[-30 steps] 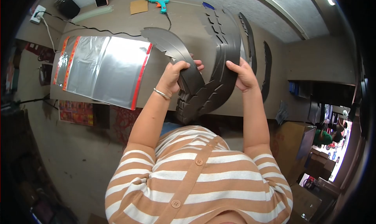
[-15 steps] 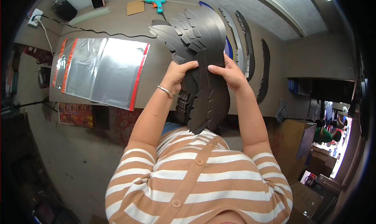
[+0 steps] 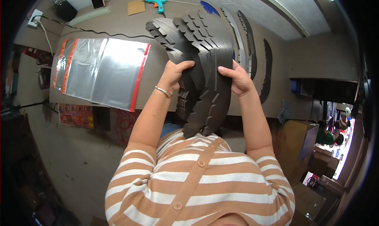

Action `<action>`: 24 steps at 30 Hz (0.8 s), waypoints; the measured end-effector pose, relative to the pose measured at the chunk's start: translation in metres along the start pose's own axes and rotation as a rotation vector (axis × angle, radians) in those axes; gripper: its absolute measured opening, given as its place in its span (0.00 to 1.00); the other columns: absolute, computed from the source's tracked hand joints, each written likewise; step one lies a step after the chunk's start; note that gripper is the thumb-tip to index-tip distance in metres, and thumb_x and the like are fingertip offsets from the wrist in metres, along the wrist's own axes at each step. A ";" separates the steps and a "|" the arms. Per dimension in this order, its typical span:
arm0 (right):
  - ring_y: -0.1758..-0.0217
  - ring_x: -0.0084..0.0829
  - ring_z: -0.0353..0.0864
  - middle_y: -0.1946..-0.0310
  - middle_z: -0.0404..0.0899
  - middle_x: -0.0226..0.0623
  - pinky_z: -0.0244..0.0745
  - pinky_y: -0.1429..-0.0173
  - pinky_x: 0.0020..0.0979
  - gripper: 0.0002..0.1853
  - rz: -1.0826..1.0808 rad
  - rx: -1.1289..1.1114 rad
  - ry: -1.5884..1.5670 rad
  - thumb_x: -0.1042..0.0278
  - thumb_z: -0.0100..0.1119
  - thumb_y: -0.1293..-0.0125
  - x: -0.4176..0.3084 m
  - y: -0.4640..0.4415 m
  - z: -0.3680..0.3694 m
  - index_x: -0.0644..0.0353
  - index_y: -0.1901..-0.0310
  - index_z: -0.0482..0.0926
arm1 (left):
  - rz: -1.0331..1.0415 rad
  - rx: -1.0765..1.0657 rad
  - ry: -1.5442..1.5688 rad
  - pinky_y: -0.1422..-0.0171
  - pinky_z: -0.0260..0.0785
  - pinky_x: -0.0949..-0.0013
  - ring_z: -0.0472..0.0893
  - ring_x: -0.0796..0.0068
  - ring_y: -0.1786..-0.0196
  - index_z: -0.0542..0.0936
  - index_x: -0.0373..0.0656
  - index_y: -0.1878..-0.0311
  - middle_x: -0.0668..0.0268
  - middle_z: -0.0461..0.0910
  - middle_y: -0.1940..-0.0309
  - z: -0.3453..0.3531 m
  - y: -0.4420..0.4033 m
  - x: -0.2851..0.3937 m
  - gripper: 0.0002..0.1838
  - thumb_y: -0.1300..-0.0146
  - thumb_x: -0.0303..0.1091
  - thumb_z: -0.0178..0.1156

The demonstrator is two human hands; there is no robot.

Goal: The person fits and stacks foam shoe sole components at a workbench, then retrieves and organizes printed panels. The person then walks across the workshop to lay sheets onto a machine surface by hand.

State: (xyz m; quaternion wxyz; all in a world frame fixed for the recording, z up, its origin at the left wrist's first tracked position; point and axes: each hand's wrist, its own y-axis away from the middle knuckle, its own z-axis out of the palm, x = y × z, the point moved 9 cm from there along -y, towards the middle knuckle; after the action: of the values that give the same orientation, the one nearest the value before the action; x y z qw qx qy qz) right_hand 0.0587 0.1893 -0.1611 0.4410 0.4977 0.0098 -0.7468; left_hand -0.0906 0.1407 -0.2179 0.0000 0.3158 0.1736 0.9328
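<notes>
Left grip (image 3: 172, 75): closed around the left edge of the black strips (image 3: 215, 64), thumb pressed on top.
Right grip (image 3: 240, 79): clasping the opposite edge, thumb across the upper face.
Black strips: raised above the table (image 3: 156, 68), between both grips, lower ends overlapping the striped shirt (image 3: 197, 178) in view; contact impossible to tell.
Slip risk: possible sliding apart or dropping, from loose pinching on smooth-looking faces.
Snag risk: possible catching of notched edges, from rubbing together.
Change since half a second ago: upper ends fanned wider, right thumb slightly farther right, blue piece (image 3: 209, 7) showing more above; plastic sleeves (image 3: 118, 68) unmoved.
</notes>
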 end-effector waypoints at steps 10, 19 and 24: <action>0.46 0.30 0.75 0.47 0.74 0.38 0.72 0.42 0.32 0.30 -0.162 0.162 0.174 0.79 0.61 0.42 -0.010 -0.012 -0.023 0.60 0.38 0.63 | -0.182 -0.104 0.110 0.51 0.77 0.62 0.82 0.60 0.56 0.74 0.28 0.53 0.50 0.79 0.57 0.013 0.005 -0.005 0.17 0.42 0.30 0.55; 0.50 0.30 0.79 0.50 0.77 0.37 0.76 0.45 0.33 0.23 -0.185 0.072 -0.038 0.79 0.57 0.39 -0.027 0.000 -0.019 0.58 0.41 0.67 | -0.072 -0.106 0.033 0.50 0.77 0.61 0.82 0.58 0.55 0.71 0.26 0.51 0.49 0.79 0.56 0.011 0.008 0.007 0.18 0.45 0.24 0.51; 0.47 0.29 0.76 0.49 0.76 0.35 0.72 0.42 0.32 0.25 -0.143 0.074 -0.041 0.78 0.62 0.42 -0.011 -0.006 -0.014 0.57 0.42 0.68 | 0.013 -0.050 -0.033 0.53 0.78 0.63 0.82 0.64 0.58 0.72 0.29 0.51 0.54 0.79 0.57 0.005 0.002 0.004 0.18 0.46 0.24 0.58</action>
State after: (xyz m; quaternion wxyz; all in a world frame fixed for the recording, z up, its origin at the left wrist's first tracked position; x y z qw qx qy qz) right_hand 0.0658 0.2066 -0.1625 0.3680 0.4962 0.0086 -0.7863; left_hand -0.0904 0.1413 -0.2112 0.0049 0.3322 0.1482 0.9315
